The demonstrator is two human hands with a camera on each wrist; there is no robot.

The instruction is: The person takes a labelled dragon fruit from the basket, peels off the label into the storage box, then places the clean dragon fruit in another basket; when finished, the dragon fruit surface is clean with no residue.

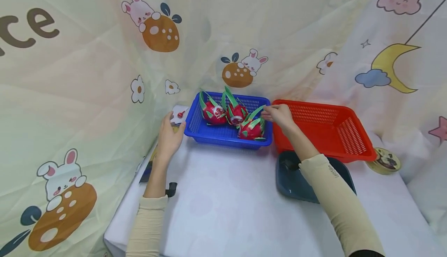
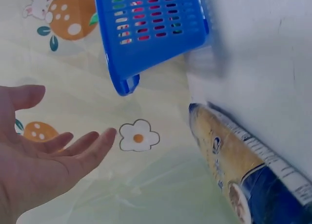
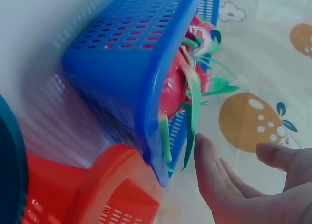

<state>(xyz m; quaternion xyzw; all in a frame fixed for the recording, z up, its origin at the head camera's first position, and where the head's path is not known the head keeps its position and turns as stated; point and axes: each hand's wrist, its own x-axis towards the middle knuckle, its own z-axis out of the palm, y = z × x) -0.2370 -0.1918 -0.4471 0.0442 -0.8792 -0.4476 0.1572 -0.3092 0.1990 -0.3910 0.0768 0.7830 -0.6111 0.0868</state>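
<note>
Three dragon fruits with green leaf tips lie in the blue basket (image 1: 227,138): one at the left (image 1: 213,113), a middle dragon fruit (image 1: 236,113) and one at the front right (image 1: 252,129). My right hand (image 1: 280,118) hovers at the basket's right rim, fingertips right at the leaf tips of the front right fruit. In the right wrist view its fingers and thumb stand apart with nothing between them. My left hand (image 1: 170,138) is beside the basket's left end, thumb near the rim. The left wrist view shows that hand's fingers spread and holding nothing.
A red basket (image 1: 314,132) stands right of the blue one. In front of it sits a dark teal tray (image 1: 297,187), partly under my right forearm. A round tin (image 1: 384,160) is at the far right. A blue and tan packet (image 2: 243,160) lies along the left edge.
</note>
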